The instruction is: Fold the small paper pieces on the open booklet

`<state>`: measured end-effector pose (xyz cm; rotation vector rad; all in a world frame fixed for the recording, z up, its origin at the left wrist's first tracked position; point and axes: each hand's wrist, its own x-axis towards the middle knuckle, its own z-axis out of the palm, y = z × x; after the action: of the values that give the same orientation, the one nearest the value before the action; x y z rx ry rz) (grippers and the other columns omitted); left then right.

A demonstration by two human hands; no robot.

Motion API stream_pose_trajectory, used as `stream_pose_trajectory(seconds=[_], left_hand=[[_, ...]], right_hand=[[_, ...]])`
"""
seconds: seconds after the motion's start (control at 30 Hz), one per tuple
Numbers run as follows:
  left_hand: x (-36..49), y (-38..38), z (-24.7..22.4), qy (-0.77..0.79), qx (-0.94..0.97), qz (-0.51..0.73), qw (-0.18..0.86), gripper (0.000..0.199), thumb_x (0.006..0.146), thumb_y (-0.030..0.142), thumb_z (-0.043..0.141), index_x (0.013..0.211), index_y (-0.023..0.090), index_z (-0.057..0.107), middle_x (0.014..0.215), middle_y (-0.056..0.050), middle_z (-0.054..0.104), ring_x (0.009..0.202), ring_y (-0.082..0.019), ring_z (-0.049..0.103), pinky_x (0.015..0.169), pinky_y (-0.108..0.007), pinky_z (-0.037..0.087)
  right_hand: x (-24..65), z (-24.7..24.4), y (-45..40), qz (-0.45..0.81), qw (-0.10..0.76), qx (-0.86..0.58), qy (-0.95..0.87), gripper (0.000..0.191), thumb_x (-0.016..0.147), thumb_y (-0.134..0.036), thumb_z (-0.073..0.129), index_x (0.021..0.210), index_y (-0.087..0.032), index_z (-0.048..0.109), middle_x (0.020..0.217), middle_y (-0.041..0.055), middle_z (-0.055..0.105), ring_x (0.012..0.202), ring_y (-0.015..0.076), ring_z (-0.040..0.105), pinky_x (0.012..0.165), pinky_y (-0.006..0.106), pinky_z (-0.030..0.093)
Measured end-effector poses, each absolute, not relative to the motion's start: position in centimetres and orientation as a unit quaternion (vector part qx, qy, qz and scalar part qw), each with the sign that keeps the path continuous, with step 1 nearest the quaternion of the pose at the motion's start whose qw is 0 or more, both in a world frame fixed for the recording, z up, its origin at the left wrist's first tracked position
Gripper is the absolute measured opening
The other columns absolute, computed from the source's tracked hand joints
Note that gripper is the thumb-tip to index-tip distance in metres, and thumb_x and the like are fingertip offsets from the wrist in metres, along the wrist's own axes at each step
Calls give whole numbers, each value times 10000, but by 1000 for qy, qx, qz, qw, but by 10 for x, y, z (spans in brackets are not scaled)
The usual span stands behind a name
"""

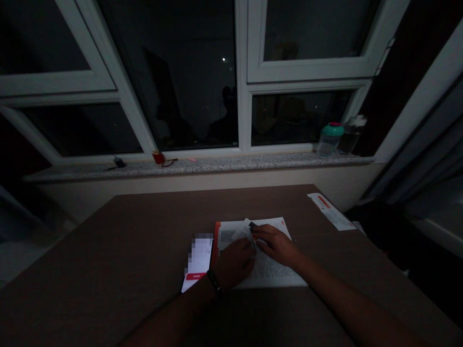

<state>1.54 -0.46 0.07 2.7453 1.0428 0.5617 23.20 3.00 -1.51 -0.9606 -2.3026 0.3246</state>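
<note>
On a brown table (119,241) lies a white printed paper sheaf (273,265) with a red-edged cover (216,243) at its left side. My left hand (233,264), with a dark wristband (213,281), rests on the sheaf beside a lifted, crumpled paper corner (240,233). My right hand (275,245) lies on the paper just to the right, its fingertips by a small black object (253,226). Left of the sheaf, a phone (197,262) shows a lit screen, partly pixelated, with a red button. The room is dim, so the hands' grip is hard to make out.
A white leaflet with a red stripe (331,211) lies at the table's far right corner. Behind the table, a speckled stone windowsill (198,166) holds two plastic bottles (334,139) and a small red object (158,157). Dark windows rise above it.
</note>
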Motion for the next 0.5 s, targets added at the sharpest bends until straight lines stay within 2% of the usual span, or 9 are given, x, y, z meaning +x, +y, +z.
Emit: stream_pose_trajectory(seconds=[0.3,0.5], left_hand=[[13,-5,-5,351,918,171,69,219,903,249,586,1115,200,616,1314,-109,547,1241,-267,499,1035,-433,450],[13,-6,-6,346,919,177,63,253,888,266,599,1130,192,596,1304,-113,555,1219,-272,513,1034,-447,450]], right_hand=[[229,-17,29,114,288,-385,-869,385,845,-179,643,1226,-234,635,1292,96,610,1205,254,541,1043,452,426],[228,-18,30,99,293,-385,-869,352,828,-167,659,1173,-232,657,1266,93,626,1192,260,547,1028,455,429]])
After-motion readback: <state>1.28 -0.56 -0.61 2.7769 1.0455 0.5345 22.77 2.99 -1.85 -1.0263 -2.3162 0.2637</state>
